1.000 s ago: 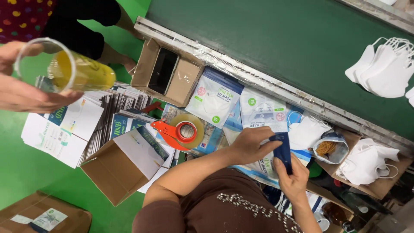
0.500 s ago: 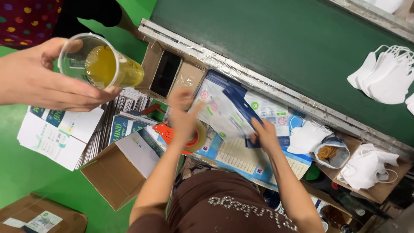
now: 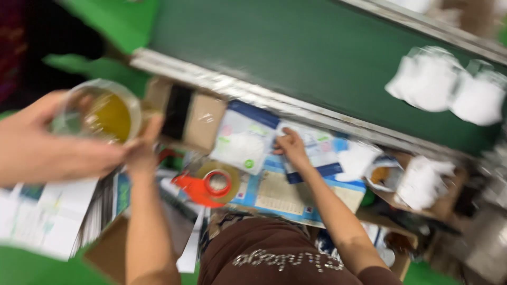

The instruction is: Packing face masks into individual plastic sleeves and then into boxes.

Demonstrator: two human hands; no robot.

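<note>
A clear plastic cup (image 3: 103, 113) with yellow liquid is held up at the left by another person's hand (image 3: 47, 148). My left hand (image 3: 141, 153) reaches up and closes on the cup's right side, so both hands are on it. My right hand (image 3: 289, 148) lies flat with fingers spread on a white and blue mask packet (image 3: 317, 150). Another white packet (image 3: 243, 140) lies just left of it. The whole frame is blurred.
A red tape dispenser (image 3: 203, 184) lies between my arms. A small cardboard box (image 3: 195, 119) sits against the metal edge of a green conveyor belt (image 3: 296, 53). White masks (image 3: 449, 89) lie on the belt at the right. Paper leaflets (image 3: 42, 216) are stacked at the left.
My left hand has left the packets and gone left up to the cup. My right hand has laid the lifted packet down and rests on it. The view has shifted.
</note>
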